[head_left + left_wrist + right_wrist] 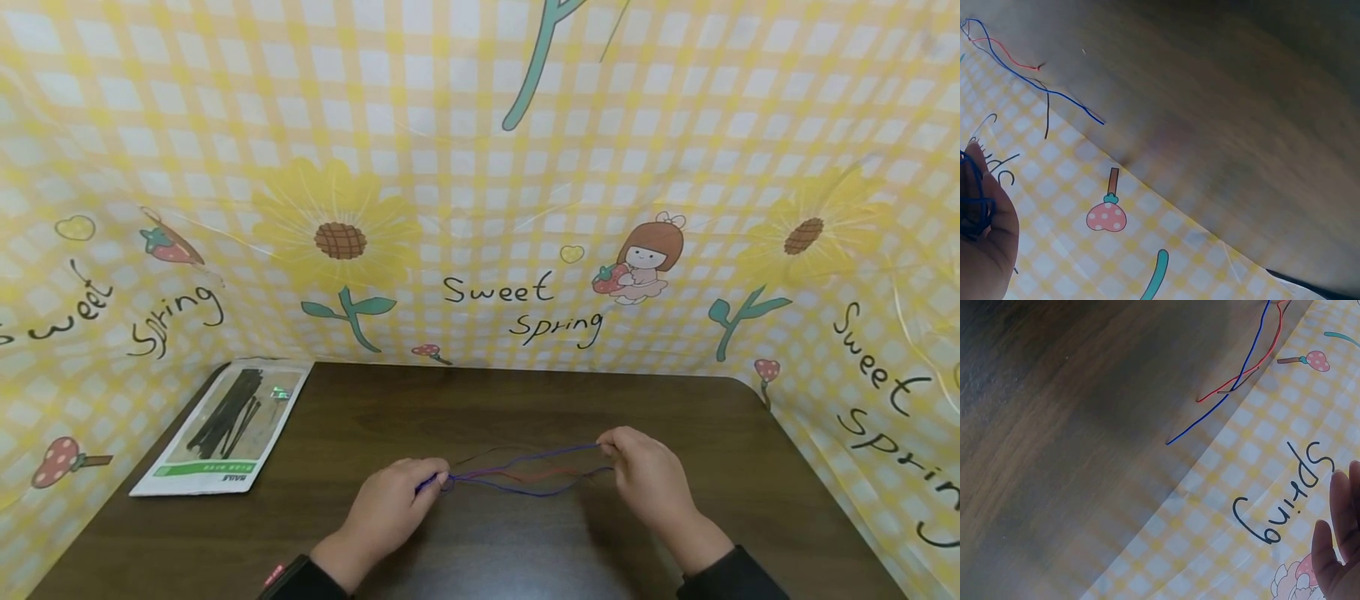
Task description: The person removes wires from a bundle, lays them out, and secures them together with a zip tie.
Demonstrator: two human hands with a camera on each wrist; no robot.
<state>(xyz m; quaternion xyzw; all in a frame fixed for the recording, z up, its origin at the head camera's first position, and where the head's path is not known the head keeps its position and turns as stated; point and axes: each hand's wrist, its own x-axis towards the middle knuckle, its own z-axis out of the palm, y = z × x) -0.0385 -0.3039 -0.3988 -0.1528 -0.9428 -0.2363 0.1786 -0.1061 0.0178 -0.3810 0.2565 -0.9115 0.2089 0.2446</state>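
Observation:
My left hand (393, 504) grips a coiled bundle of thin blue wire (989, 206). From its fingertips, loose strands of blue wire (540, 495), red wire (1280, 328) and dark wire (1047, 115) fan out to the right. In the head view, my right hand (656, 475) pinches the end of an upper blue strand between thumb and forefinger. Another strand runs to just below those fingers. The right wrist view instead has the right hand's fingers (1340, 503) held apart from the loose wire ends, so the views differ.
A flat white packet (191, 469) with a picture of dark strips lies at the back left of the brown wooden table (480, 400). A yellow checked sheet (480, 208) hangs along the back and both sides.

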